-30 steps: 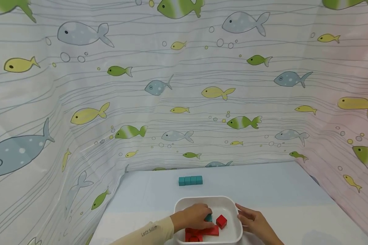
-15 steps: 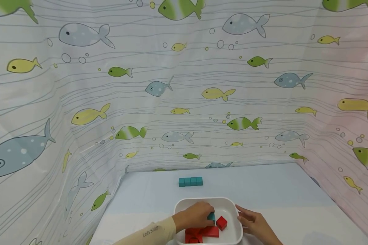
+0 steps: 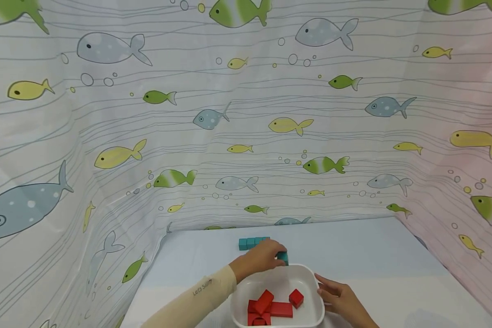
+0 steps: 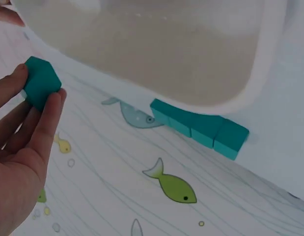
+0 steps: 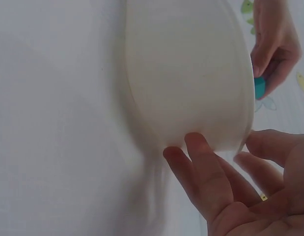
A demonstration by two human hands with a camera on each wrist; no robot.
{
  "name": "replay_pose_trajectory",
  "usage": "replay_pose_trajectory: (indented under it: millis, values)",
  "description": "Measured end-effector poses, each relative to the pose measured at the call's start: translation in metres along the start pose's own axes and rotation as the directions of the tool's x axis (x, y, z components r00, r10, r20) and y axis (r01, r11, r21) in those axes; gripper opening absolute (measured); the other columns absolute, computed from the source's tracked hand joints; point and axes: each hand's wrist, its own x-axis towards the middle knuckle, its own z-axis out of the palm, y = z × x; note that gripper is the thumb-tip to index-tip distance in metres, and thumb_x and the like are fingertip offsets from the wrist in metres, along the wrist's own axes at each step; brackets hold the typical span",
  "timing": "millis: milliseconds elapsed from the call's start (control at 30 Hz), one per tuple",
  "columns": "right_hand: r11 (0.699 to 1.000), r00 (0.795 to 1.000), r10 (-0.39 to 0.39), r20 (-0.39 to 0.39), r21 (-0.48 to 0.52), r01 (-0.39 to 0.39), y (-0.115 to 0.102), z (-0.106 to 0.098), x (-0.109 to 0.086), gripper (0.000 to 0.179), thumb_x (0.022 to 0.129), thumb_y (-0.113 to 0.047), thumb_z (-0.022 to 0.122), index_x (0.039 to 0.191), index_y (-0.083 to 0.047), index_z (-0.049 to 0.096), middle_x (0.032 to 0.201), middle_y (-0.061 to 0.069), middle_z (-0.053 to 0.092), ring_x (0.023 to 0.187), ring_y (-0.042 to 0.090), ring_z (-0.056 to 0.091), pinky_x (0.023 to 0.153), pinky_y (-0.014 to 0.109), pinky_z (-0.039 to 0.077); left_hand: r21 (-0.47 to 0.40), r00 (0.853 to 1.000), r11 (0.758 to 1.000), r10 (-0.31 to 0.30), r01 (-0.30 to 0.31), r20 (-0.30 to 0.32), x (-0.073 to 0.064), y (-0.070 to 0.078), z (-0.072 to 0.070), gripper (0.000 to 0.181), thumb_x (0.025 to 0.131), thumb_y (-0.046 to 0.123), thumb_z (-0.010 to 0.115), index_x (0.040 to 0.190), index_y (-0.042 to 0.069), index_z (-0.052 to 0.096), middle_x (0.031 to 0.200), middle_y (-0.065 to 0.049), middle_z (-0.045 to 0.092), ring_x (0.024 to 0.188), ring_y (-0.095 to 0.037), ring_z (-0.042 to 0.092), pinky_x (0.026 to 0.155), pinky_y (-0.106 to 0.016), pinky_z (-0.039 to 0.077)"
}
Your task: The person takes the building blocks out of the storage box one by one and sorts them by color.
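Note:
My left hand (image 3: 260, 257) pinches a teal block (image 3: 283, 258) between thumb and fingers, over the far rim of a white plastic tub (image 3: 307, 273). In the left wrist view the block (image 4: 42, 83) shows a six-sided outline. My right hand (image 3: 340, 303) holds the tub's right side. In the right wrist view, fingertips (image 5: 197, 142) lie on the tub's outer wall, with the thumb at its rim. Inside the tub lie several red blocks (image 3: 281, 310), one tilted on top of others, and a single red cube (image 3: 296, 298) to the right.
Several teal cubes (image 3: 251, 243) stand in a straight row on the pale table (image 3: 377, 255) beyond the tub, partly behind my left hand. A fish-patterned curtain (image 3: 287, 150) hangs around the table's back and sides.
My left hand has lifted the teal block out of the tub and moved it away from me over the far rim. A tilted red block is now uncovered. The right hand stays in place.

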Motion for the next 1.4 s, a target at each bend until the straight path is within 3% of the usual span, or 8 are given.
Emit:
replay_pose_trajectory:
  millis: [233,500,667,1033,1267,1400]
  values:
    - [1.0,1.0,0.004,-0.005,0.026,-0.004,-0.003,-0.002,-0.002,0.066,0.094,-0.028,0.066,0.145,0.002,0.038,0.131,0.032,0.053,0.106,0.034,0.065,0.077,0.045,0.056,0.041,0.998,0.998,-0.042,0.044,-0.048,0.025,-0.021,-0.005,0.031,0.087,0.021,0.075,0.114,0.007,0.072,0.097,0.002,0.071,0.076,-0.003,0.054,0.067,-0.012,0.046]
    - [1.0,1.0,-0.008,-0.005,0.027,0.008,-0.002,-0.003,-0.002,0.066,0.094,-0.028,0.065,0.146,0.002,0.038,0.131,0.033,0.053,0.105,0.034,0.065,0.076,0.045,0.057,0.097,0.995,0.992,-0.082,0.086,-0.049,0.043,-0.041,0.002,0.032,0.085,0.019,0.077,0.114,0.006,0.071,0.102,-0.001,0.07,0.087,-0.008,0.056,0.078,-0.021,0.048]
    - [0.997,1.0,-0.026,0.014,0.068,0.025,0.0,-0.005,-0.001,0.063,0.096,-0.024,0.064,0.147,0.001,0.037,0.132,0.033,0.052,0.106,0.036,0.065,0.078,0.046,0.056,0.077,0.99,0.987,-0.137,0.139,-0.032,0.052,-0.051,0.008,0.033,0.085,0.017,0.077,0.115,0.004,0.071,0.108,-0.002,0.069,0.096,-0.012,0.057,0.086,-0.026,0.048]
    - [0.994,0.997,-0.061,0.039,0.09,0.057,-0.002,-0.008,0.001,0.062,0.097,-0.025,0.062,0.147,0.0,0.037,0.133,0.034,0.051,0.108,0.037,0.063,0.079,0.044,0.056,0.029,0.969,0.97,-0.241,0.243,-0.056,0.065,-0.074,0.016,0.035,0.083,0.018,0.078,0.115,0.007,0.07,0.108,-0.001,0.069,0.101,-0.015,0.057,0.091,-0.032,0.048]
    - [0.997,0.999,-0.037,0.024,0.067,0.035,0.001,-0.006,0.003,0.062,0.096,-0.026,0.063,0.146,0.001,0.038,0.134,0.032,0.051,0.108,0.035,0.064,0.078,0.046,0.056,0.02,0.951,0.951,-0.309,0.309,-0.019,0.067,-0.078,0.024,0.033,0.082,0.015,0.079,0.113,0.008,0.071,0.106,-0.001,0.069,0.101,-0.016,0.059,0.092,-0.033,0.048]
    - [0.997,0.999,-0.044,0.026,0.06,0.042,0.002,-0.005,0.001,0.061,0.096,-0.026,0.063,0.146,0.001,0.039,0.135,0.03,0.051,0.11,0.035,0.062,0.077,0.046,0.056,0.014,0.95,0.95,-0.313,0.313,-0.019,0.067,-0.078,0.028,0.033,0.081,0.014,0.079,0.112,0.007,0.072,0.104,-0.001,0.069,0.098,-0.016,0.058,0.091,-0.033,0.049]
